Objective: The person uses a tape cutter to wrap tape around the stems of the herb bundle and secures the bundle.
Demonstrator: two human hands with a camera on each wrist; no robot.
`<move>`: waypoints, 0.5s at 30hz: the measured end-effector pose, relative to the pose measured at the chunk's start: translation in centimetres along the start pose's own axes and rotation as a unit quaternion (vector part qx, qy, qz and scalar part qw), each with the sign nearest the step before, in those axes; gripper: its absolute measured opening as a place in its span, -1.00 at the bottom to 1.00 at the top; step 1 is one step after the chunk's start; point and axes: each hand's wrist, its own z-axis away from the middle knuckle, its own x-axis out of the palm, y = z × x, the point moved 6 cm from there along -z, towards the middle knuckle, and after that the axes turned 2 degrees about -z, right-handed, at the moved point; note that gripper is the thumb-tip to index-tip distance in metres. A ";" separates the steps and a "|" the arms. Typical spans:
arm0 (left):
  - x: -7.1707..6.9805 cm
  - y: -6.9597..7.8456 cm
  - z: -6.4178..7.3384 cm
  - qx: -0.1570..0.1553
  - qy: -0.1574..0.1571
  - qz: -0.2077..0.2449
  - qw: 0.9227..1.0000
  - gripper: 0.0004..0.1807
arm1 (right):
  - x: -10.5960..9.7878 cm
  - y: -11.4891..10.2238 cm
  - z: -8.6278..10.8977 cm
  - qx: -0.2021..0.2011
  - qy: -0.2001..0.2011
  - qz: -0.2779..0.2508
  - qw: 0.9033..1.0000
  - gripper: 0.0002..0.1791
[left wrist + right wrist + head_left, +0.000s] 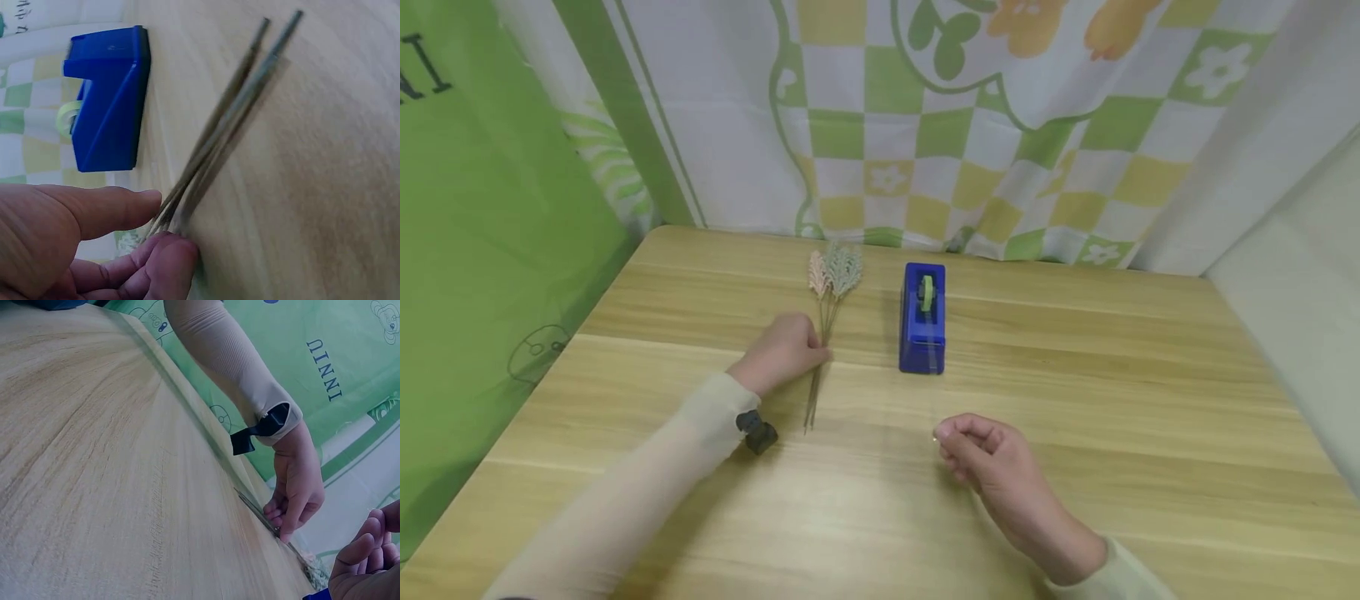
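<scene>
My left hand [784, 352] pinches a small bunch of thin stems [812, 402] between thumb and fingers, low over the table. At the far end of the stems are a pink flower head [818, 273] and grey-green flower heads [844, 268]. In the left wrist view the bare stem ends [250, 87] point away from the fingers. A blue tape dispenser [922, 357] stands right of the flowers, holding a light green roll [927, 293]. My right hand [1000, 475], in front of the dispenser, pinches the end of a clear tape strip [933, 398], which is barely visible.
The wooden table [1112, 367] runs back to a checked curtain [947, 158]. A green printed cloth [490, 208] hangs along the left side, and a pale wall [1300, 250] stands on the right. A black strap mount [757, 432] is on the left wrist.
</scene>
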 end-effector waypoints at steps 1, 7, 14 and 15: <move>0.1 0.0 -0.1 -0.004 -0.002 -0.001 1.000 -0.44 | 0.0 0.0 0.0 -0.001 -0.001 0.000 1.000 -0.92; 0.5 -0.2 -0.4 -0.015 -0.003 0.005 1.000 -0.41 | 0.0 0.0 0.0 -0.007 -0.008 0.000 1.000 -0.92; 0.4 -0.8 -0.3 -0.011 0.016 0.039 0.999 -0.42 | 0.1 -0.1 0.1 -0.005 -0.010 0.002 1.000 -0.93; 0.3 -0.9 -0.2 -0.011 0.021 0.044 0.999 -0.43 | 0.1 -0.1 0.1 -0.005 -0.010 0.002 1.000 -0.93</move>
